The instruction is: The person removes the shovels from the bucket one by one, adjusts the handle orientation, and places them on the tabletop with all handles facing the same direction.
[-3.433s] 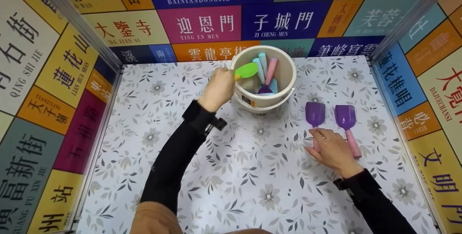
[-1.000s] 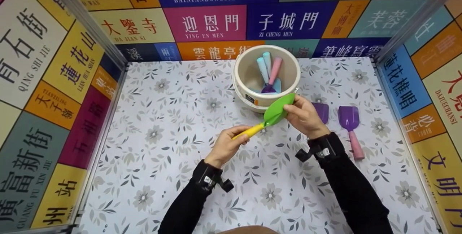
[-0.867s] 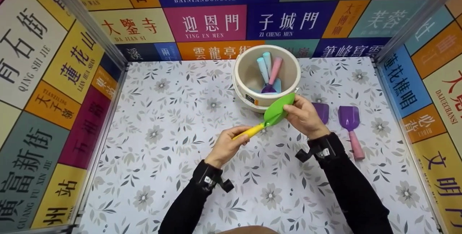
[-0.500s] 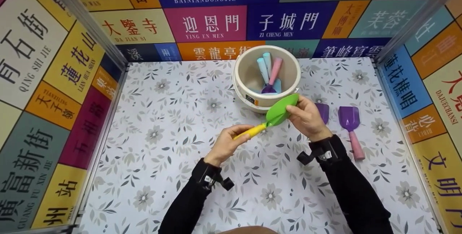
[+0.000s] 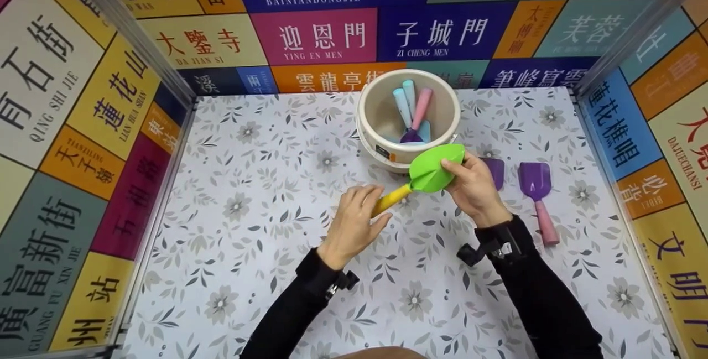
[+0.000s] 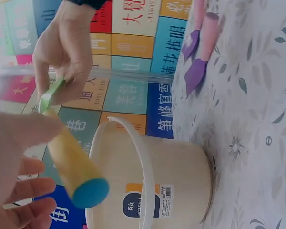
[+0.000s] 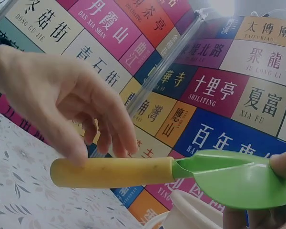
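Observation:
A toy trowel (image 5: 434, 168) with a green blade and yellow handle is held up just in front of the bucket. My right hand (image 5: 477, 188) pinches its blade, thumb on the upper face. Around the handle's end, my left hand (image 5: 349, 226) has its fingers spread loosely. In the right wrist view the left thumb (image 7: 69, 148) lies at the yellow handle (image 7: 119, 171), the other fingers apart from it. The handle's blue end cap (image 6: 90, 193) shows in the left wrist view.
Behind the trowel stands a cream bucket (image 5: 369, 146) with pink-handled (image 5: 422, 107) and light-blue-handled tools inside. To the right lie a purple shovel with a pink handle (image 5: 535, 182) and another purple shovel (image 5: 495, 172), partly hidden by my right hand. Printed panels (image 5: 315, 35) enclose the floral-covered surface.
The left hand brought the trowel out from the bucket's rim. My right hand left a purple shovel and took the trowel's blade. Most recently the left fingers loosened from the handle.

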Tool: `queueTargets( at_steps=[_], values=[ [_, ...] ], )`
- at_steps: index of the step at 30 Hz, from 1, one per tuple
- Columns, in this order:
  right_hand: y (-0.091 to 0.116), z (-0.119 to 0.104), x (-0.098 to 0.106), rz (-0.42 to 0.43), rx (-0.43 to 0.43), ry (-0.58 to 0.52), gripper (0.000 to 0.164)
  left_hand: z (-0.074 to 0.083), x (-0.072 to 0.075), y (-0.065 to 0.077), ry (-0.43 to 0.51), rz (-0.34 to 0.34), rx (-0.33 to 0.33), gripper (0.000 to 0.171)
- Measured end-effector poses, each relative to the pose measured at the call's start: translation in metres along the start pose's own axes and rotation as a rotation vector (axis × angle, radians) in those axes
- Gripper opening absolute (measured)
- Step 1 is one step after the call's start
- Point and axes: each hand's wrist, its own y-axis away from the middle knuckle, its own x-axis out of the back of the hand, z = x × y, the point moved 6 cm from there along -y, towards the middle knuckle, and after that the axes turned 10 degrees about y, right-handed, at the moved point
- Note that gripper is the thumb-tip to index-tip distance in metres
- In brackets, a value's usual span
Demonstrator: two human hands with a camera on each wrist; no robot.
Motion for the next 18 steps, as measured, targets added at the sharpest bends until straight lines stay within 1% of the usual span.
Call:
queueTargets(
  at_steps=[3,6,10,18],
  values=[
    [0.0012,0.0018,-0.0006,0.024,-0.014,-0.011,0.023,0.0014,-0.0051,0.0025,-0.08,-0.022,0.006,0.053],
    [0.0025,0.0033,-0.0014,0.024,-0.016,-0.008,0.023,0.0012,-0.0083,0.0035,-0.119,-0.037,0.011,0.045],
    [0.0029,0.0057,-0.0011,0.03,-0.025,0.009,0.025,0.0005,-0.0095,0.0035,-0.135,-0.046,0.019,0.037],
    [0.0042,0.0073,-0.0008,0.045,-0.046,0.049,0.024,0.0,-0.01,0.004,-0.147,-0.053,0.028,0.036]
  ],
)
